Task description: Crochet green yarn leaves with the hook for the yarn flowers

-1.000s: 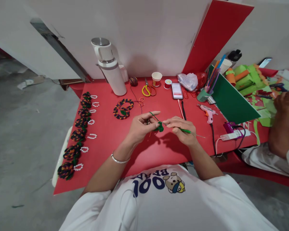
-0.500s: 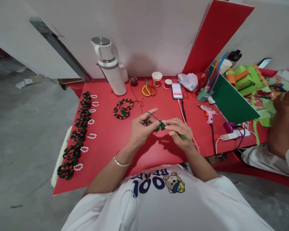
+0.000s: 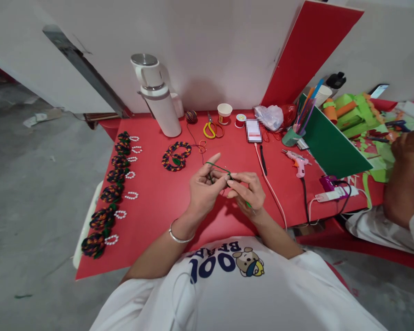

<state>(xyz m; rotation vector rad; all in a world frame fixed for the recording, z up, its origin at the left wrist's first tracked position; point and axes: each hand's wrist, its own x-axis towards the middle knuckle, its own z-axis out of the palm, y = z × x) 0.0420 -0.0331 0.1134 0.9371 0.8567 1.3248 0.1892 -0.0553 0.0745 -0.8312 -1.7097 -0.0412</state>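
Observation:
Green yarn (image 3: pixel 218 167) runs taut over the raised index finger of my left hand (image 3: pixel 206 188). The thumb and other fingers of that hand pinch the yarn work, which is mostly covered by my fingers now. My right hand (image 3: pixel 248 191) is closed around a crochet hook with a green handle (image 3: pixel 249 205); only a bit of the handle shows below the fingers. Both hands meet at the fingertips above the red table (image 3: pixel 158 202). Beyond my left hand lies a braided dark and orange yarn piece (image 3: pixel 176 156) with a green leaf shape on it.
Several yarn rosettes (image 3: pixel 112 193) with bead loops (image 3: pixel 131 195) line the left edge. Along the back stand a white thermos (image 3: pixel 162 110), scissors (image 3: pixel 211 128), a paper cup (image 3: pixel 224 113) and a phone (image 3: pixel 254 130). A glue gun (image 3: pixel 298 163) lies right. A co-worker's hand (image 3: pixel 407 148) is far right.
My right hand has shifted left and turned, tucking closer to my left fingertips. The hook's shaft and the green yarn work, visible before, are now mostly covered by fingers.

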